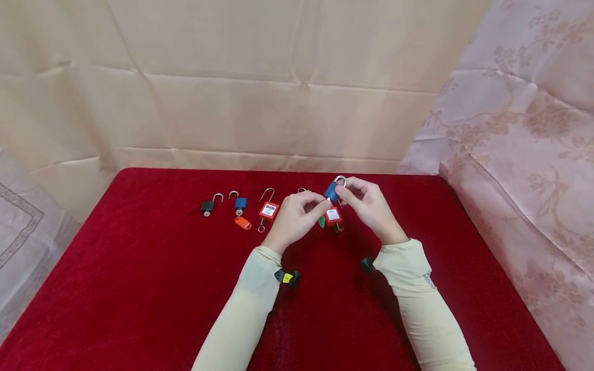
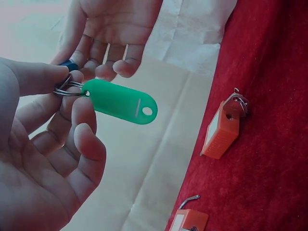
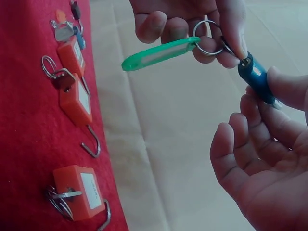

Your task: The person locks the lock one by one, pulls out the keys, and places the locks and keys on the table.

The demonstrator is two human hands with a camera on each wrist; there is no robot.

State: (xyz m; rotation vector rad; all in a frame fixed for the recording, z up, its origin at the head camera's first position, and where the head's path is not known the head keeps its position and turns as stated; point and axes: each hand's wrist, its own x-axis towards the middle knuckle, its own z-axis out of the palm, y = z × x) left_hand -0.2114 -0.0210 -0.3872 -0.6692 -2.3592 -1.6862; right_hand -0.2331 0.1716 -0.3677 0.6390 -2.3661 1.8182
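Lying along the far part of the red cloth (image 1: 153, 288), from the left, are a black padlock (image 1: 207, 206), a blue padlock (image 1: 240, 203) with an orange tag (image 1: 243, 222), and a red padlock (image 1: 268, 210). Farther right, the left hand (image 1: 297, 215) pinches a key (image 3: 228, 48) with a green tag (image 2: 118, 102), at the keyhole end of the raised blue padlock (image 1: 331, 191). The right hand (image 1: 369, 207), close beside, grips that lock between thumb and fingers.

blue padlock (image 1: 332, 192) in hand, green key tag (image 2: 118, 101), red padlocks (image 1: 268, 211), white labels (image 3: 91, 190), black padlock (image 1: 207, 206), orange tag (image 1: 243, 222), deep-red tablecloth (image 1: 162, 288), pale-yellow sleeves (image 1: 246, 309), beige backdrop (image 1: 255, 113), pinkish floral drape (image 1: 524, 118)
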